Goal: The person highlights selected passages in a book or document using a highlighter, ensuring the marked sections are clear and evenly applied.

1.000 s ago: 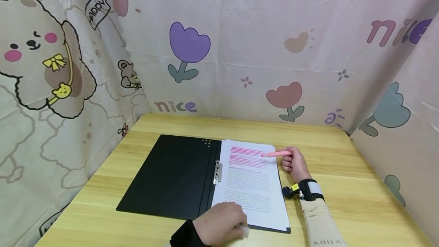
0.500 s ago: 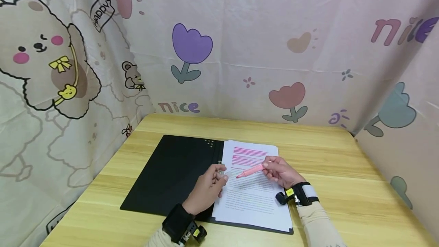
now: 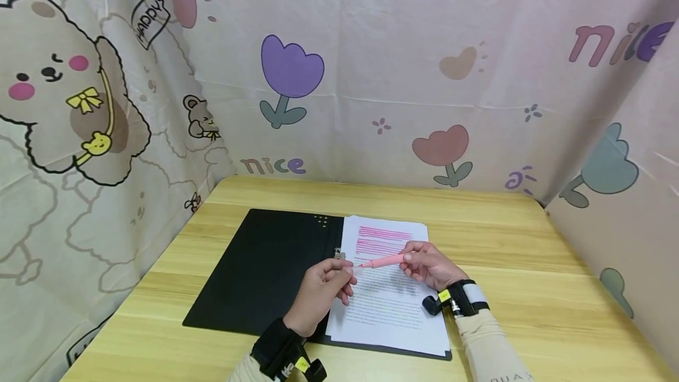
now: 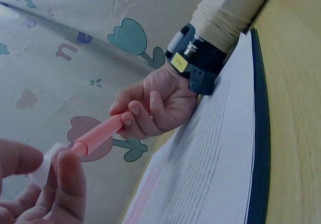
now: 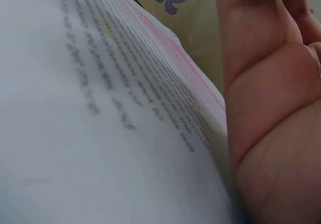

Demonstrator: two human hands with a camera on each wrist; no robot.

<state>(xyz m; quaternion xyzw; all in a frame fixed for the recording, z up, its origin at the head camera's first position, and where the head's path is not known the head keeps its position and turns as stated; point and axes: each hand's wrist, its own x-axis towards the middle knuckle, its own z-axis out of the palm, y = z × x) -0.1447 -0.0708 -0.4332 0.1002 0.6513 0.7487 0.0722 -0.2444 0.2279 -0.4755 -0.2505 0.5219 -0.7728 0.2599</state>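
My right hand [image 3: 432, 265] pinches a pink highlighter [image 3: 386, 261] near its back end, tip pointing left. Between the thumb and fingers of my left hand [image 3: 320, 290] is a translucent whitish cap [image 4: 46, 164]. The highlighter's tip is right at the cap's opening, partly hidden by the left fingertips in the left wrist view. Both hands are above the printed sheets [image 3: 387, 317], whose upper lines carry pink highlighting. Those sheets lie in an open black folder [image 3: 265, 270]. In the right wrist view only the palm of my right hand [image 5: 276, 98] shows beside the page.
The folder lies on a light wooden table [image 3: 504, 252]. A metal clip [image 3: 338, 254] sits at its spine, partly behind my left hand. Patterned cloth [image 3: 371, 75] hangs around the back and sides of the table.
My left hand has come up from the front edge of the page with the cap. My right hand has brought the highlighter down and left from the highlighted lines, and tip and cap have met.
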